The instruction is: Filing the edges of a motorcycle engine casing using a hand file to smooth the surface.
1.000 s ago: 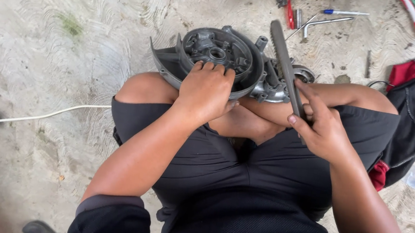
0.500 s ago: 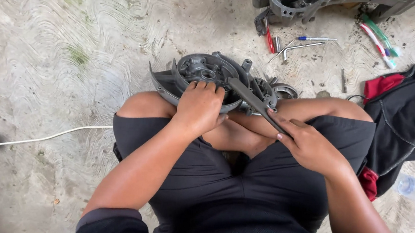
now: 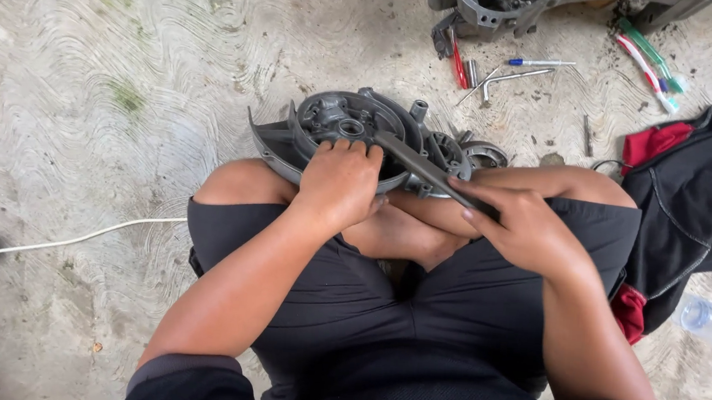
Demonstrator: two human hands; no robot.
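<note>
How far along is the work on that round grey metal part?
Already done: the grey engine cover is off and rests against the person's legs. In hand: the left hand steadies its rim while the right hand presses a flat file across it. Left: another casing and tools lie unused on the concrete.

This looks like a small repair spot on the ground outside or in a rough yard. The floor (image 3: 130, 55) is bare grey concrete with swirl marks. A person sits right on it. Grey metal engine parts (image 3: 507, 4) lie about, with a bent metal key (image 3: 510, 77), a blue-handled screwdriver (image 3: 540, 63) and two toothbrushes (image 3: 650, 66).
</note>
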